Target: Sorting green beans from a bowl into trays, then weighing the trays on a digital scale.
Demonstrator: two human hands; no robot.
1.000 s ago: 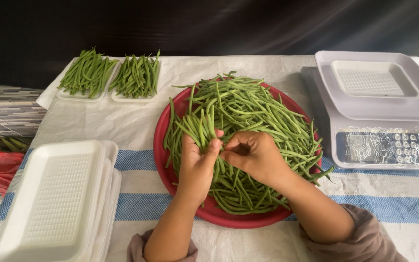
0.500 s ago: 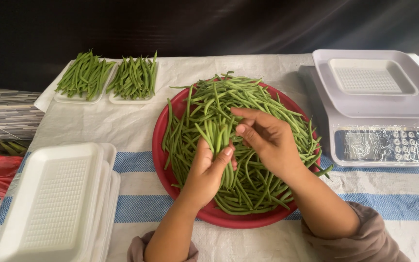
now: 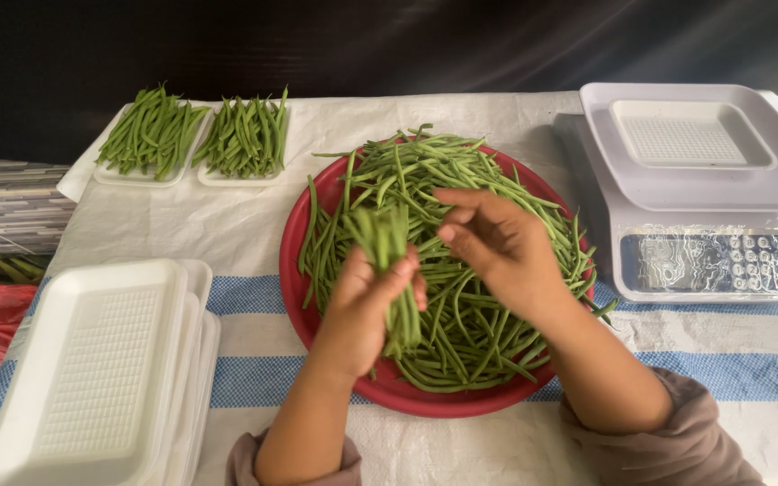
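Cloth-covered table [image 3: 497,117] carrying a red tray [image 3: 292,279] heaped with green beans [image 3: 461,306], left hand [image 3: 366,310] gripping a small bean bundle [image 3: 387,247] above it, right hand [image 3: 497,243] hovering beside, fingers loosely curled, holding nothing.

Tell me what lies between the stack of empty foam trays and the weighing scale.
In the head view, the red basin heaped with green beans sits between the foam trays and the scale, with both hands over it.
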